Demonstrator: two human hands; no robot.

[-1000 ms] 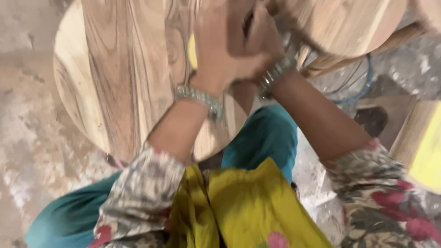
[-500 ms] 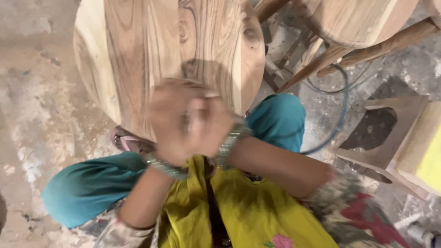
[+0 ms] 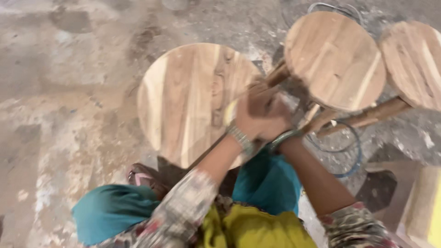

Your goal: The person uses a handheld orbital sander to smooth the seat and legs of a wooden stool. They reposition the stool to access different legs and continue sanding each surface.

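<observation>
Both arms are reaching forward and up from the lap, forearms converging so that the two hands are meeting over the right edge of a round wooden stool top (image 3: pixel 193 101) standing on the concrete floor (image 3: pixel 69 92). The left hand (image 3: pixel 250 120) is lying on top, its back turned to the camera, fingers curled down and pressing on the wood. A patch of yellow (image 3: pixel 229 111), possibly a sanding pad, is showing at the fingertips, but motion blur is hiding whether the fingers are actually gripping it. The right hand (image 3: pixel 280 120) is sitting just beside and partly under the left, fingers bent inward; what it is clasping cannot be told. Bangles (image 3: pixel 241 139) are circling both wrists.

The stool top is tilting toward the person, its near edge close to the teal-clad knees (image 3: pixel 110 206). Beyond the hands, toward the far right of the floor, two more round wooden stools (image 3: pixel 335 59) are lying with their legs (image 3: pixel 367 117) pointing inward, and a blue cable (image 3: pixel 353 156) is looping under them.
</observation>
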